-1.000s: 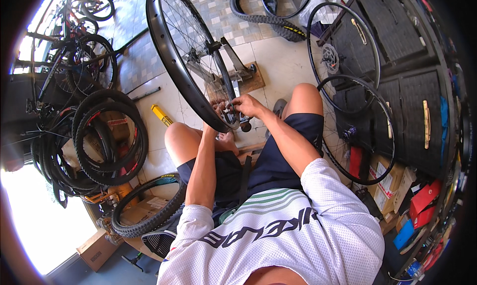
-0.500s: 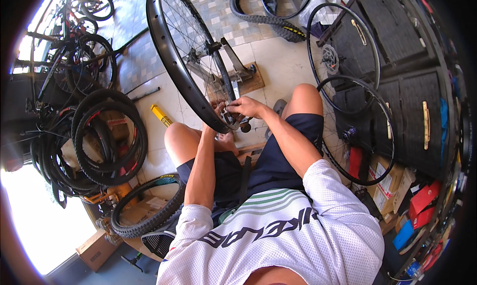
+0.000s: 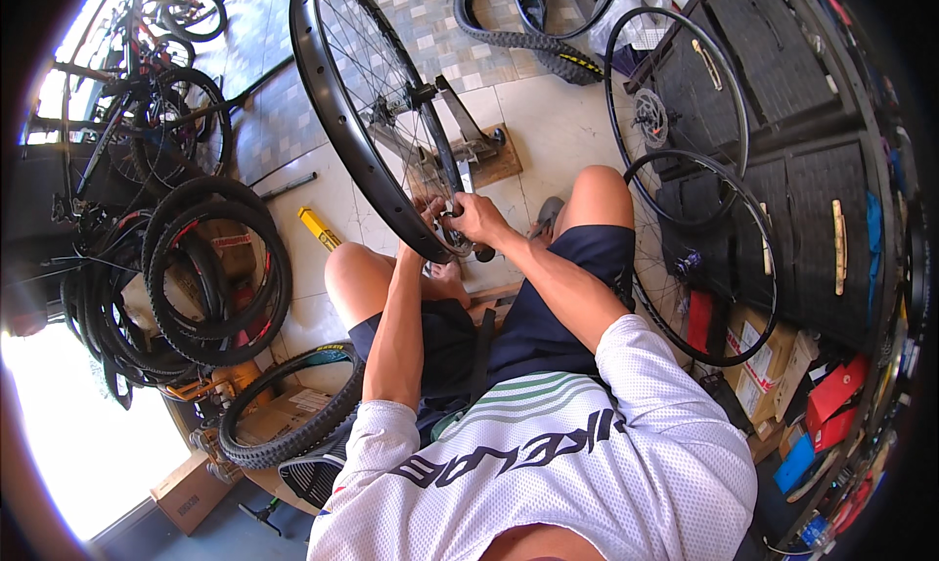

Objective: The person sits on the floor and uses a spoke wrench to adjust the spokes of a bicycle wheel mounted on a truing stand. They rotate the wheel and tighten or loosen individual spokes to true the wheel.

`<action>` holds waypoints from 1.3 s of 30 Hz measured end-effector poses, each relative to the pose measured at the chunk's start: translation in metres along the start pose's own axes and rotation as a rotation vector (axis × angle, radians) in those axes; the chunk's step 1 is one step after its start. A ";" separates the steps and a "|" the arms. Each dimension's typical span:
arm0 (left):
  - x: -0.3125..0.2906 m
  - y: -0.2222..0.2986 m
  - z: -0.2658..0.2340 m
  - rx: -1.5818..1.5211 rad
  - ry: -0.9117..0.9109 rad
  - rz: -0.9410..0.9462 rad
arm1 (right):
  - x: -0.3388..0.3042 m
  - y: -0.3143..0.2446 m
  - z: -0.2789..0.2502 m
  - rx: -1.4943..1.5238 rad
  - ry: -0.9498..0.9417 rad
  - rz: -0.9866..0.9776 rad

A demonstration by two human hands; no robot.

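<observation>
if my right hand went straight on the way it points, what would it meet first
Probably the black wheel, at its lower rim and spokes just by the right hand; exact depth is unclear.

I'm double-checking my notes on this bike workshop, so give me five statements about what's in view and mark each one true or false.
1. The left hand and right hand are both at the near end of the black bicycle wheel. True.
2. That wheel has a knobbly tyre fitted. False: its wide rim is bare of any tyre.
3. The wheel is mounted in a truing stand with a wooden base. True.
4. The yellow oblong item is on the person's right. False: it lies on the floor beside the left knee.
5. A disc brake rotor shows in front of the black drawers. True.
</observation>
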State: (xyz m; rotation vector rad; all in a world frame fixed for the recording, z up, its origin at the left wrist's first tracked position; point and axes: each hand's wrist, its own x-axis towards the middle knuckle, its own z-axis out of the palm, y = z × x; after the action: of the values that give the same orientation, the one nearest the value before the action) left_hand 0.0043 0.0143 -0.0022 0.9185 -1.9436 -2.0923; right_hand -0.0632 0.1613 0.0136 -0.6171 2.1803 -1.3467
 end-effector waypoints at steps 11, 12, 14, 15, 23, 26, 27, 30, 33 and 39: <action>-0.013 0.021 0.006 0.104 0.064 -0.094 | 0.010 0.001 -0.043 0.575 -0.080 0.185; -0.014 0.028 0.012 0.074 0.043 -0.113 | 0.011 0.007 -0.049 0.528 -0.087 0.168; -0.012 0.027 0.010 0.110 0.081 -0.085 | 0.016 0.018 -0.044 0.430 -0.132 0.125; -0.014 0.023 0.011 0.144 0.107 -0.056 | 0.018 0.022 -0.040 0.390 -0.167 0.149; -0.003 0.002 0.000 0.072 0.016 0.007 | 0.016 0.034 -0.009 0.368 -0.328 0.069; -0.004 0.008 0.008 0.067 -0.005 -0.063 | 0.016 0.043 -0.007 0.288 -0.243 -0.026; -0.005 0.005 0.004 0.075 0.007 -0.060 | 0.015 0.037 -0.005 0.223 -0.216 -0.049; -0.007 0.000 -0.004 0.093 0.036 -0.050 | 0.011 0.025 -0.006 0.090 -0.153 -0.074; -0.004 -0.002 -0.003 0.106 0.052 -0.035 | 0.010 0.023 -0.008 0.087 -0.151 -0.039; -0.003 -0.001 0.000 0.126 0.045 -0.003 | 0.010 0.024 -0.007 0.075 -0.140 -0.065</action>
State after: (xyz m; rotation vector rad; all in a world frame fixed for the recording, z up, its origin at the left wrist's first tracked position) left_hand 0.0070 0.0159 -0.0021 0.9833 -2.0718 -1.9514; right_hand -0.0780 0.1701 -0.0069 -0.7364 2.0053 -1.3696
